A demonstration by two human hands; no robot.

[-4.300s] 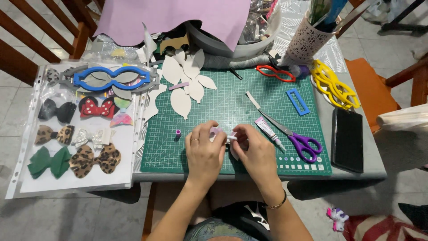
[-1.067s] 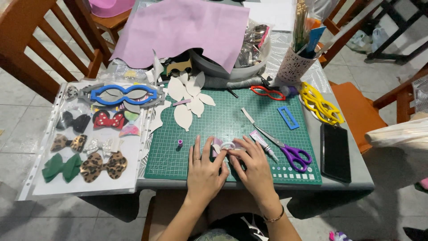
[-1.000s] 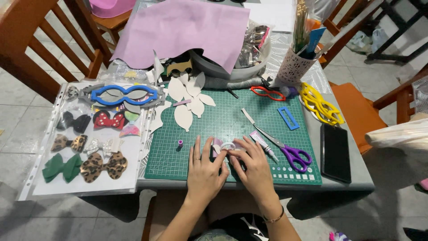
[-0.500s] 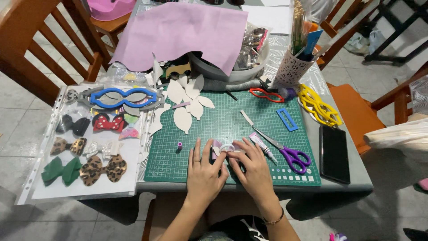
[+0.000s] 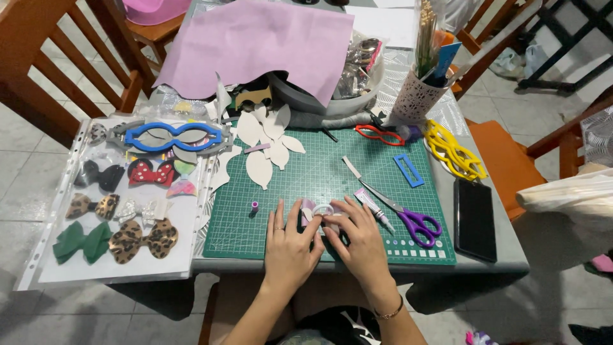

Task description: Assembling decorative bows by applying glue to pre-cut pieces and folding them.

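My left hand (image 5: 288, 246) and my right hand (image 5: 361, 237) rest side by side on the near edge of a green cutting mat (image 5: 319, 179). Their fingertips meet on a small pale folded piece with a lilac edge (image 5: 318, 211), pinching and pressing it against the mat. A ring sits on one left finger and a thin bracelet on the right wrist. Just right of my right hand lie a small glue tube (image 5: 372, 208) and purple-handled scissors (image 5: 408, 217). A tiny purple spool (image 5: 255, 206) stands left of my left hand.
White petal-shaped cutouts (image 5: 267, 144) lie at the mat's far left. A clear sleeve of finished bows (image 5: 115, 211) and a blue stencil (image 5: 174, 136) lie on the left. A black phone (image 5: 474, 219), yellow stencils (image 5: 453, 150), a pen cup (image 5: 426, 89), lilac sheet (image 5: 255, 45) and wooden chairs surround.
My head has shifted a little, so the table sits slightly differently in view. Both hands stay on the small folded piece with only small finger movements.
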